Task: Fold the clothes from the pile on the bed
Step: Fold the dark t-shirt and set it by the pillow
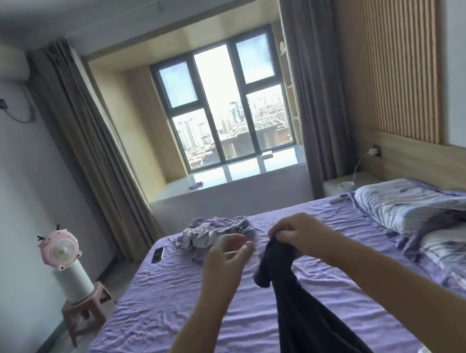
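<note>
The right hand (295, 235) gripped the top of a dark garment (296, 314), lifted above the bed (162, 313). The left hand (224, 255) hovered beside it, fingers loosely spread, holding nothing. The pile (214, 234) lay beyond. Folding seemed barely begun; next, the left hand likely needed to catch an edge and spread it flat.

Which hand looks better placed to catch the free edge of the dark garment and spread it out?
Left hand: it is open, empty, and level with the dark garment, whose top the right hand grips.
</note>
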`<state>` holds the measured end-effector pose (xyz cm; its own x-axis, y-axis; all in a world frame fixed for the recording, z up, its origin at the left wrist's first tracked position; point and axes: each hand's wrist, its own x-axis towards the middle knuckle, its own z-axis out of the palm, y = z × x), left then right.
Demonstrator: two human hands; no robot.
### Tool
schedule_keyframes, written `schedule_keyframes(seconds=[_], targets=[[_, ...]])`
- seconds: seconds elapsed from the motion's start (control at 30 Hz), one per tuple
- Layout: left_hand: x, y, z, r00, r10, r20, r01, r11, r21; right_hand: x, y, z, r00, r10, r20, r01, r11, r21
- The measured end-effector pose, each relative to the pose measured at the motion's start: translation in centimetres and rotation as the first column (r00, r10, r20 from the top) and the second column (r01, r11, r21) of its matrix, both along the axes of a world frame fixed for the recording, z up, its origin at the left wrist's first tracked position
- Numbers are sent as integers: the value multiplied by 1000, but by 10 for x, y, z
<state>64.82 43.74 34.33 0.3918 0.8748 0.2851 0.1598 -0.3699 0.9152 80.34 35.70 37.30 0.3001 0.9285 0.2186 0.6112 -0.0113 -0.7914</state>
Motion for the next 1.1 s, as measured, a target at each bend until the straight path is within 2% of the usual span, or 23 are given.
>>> schedule_keyframes(seconds=[0.07,0.13,0.23,0.27,0.3,0.33,0.37,0.4,0.43,0.5,0.57,0.67,0.77,0.97,1.1], targets=[[3,-15,-10,989,-146,-25,147,989,30,-1,-4,7,972,35,-234,-45,998,-39],[9,-24,-19,970,-239,-35,239,971,14,2,-10,15,923,76,-377,-104,993,-54],[20,-21,-21,990,-144,5,143,986,85,9,-20,19,852,162,-498,-213,976,-48],[22,-17,-21,990,-137,33,134,987,93,11,-23,18,862,154,-482,-207,977,-58],[23,-13,-20,985,-163,51,158,983,94,12,-26,16,920,129,-369,-166,983,-72],[24,-10,-19,975,-216,61,210,974,79,14,-28,13,984,80,-158,-94,992,-79],[25,-9,-17,958,-277,70,274,960,50,17,-31,11,996,25,89,-20,998,-58],[25,-8,-14,937,-338,87,338,941,12,19,-32,9,963,-8,268,11,1000,-11],[26,-7,-11,917,-387,97,390,921,-19,21,-34,7,939,-10,345,-2,999,34],[28,-4,-6,889,-449,88,454,890,-38,23,-37,3,952,52,301,-82,993,87],[28,-2,-1,867,-488,100,495,867,-57,22,-39,0,979,101,177,-122,987,108],[22,2,8,828,-540,153,559,817,-144,21,-39,-3,996,94,2,-93,980,178],[9,11,11,806,-591,45,589,791,-163,23,-37,-3,999,35,-40,-23,963,268],[-35,36,-13,866,-474,-159,446,876,-182,54,-48,9,985,-136,-105,162,938,308],[-51,47,-22,919,-335,-207,323,942,-94,72,-62,8,989,-142,-45,148,972,184]])
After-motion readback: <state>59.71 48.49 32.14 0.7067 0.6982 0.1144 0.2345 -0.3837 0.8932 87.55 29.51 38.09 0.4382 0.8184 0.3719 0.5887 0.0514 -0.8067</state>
